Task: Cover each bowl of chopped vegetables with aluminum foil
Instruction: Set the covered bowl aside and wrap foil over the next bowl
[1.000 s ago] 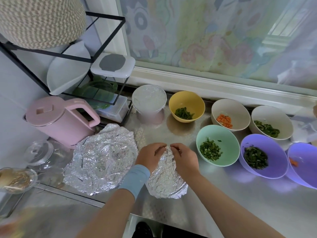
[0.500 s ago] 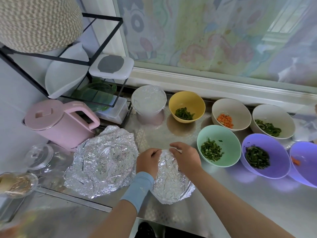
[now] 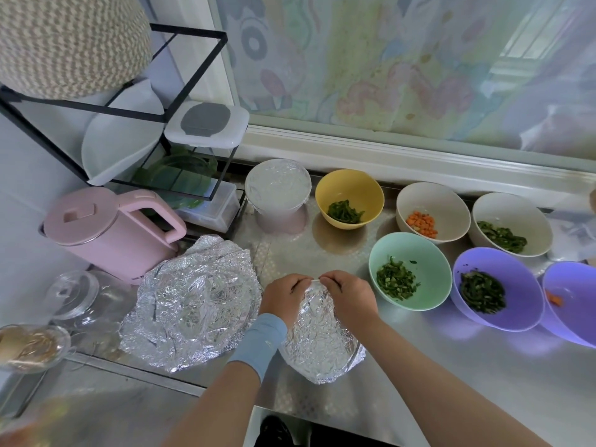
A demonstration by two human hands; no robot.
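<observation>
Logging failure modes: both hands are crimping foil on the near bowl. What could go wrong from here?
Tear: the left hand and right hand pinch the far edge of the thin, crumpled foil; a hard tug may rip it.
Knock: the uncovered green bowl sits just beside the right hand; a sideways move could bump it.

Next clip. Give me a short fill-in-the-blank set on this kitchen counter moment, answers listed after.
1. The left hand and right hand pinch the far edge of a crinkled sheet of ___.
2. The beige bowl right of the yellow bowl holds diced ___.
3. The kettle at the left is ___.
4. The wristband on the left arm is ___.
Missing words: foil; carrot; pink; blue.
</observation>
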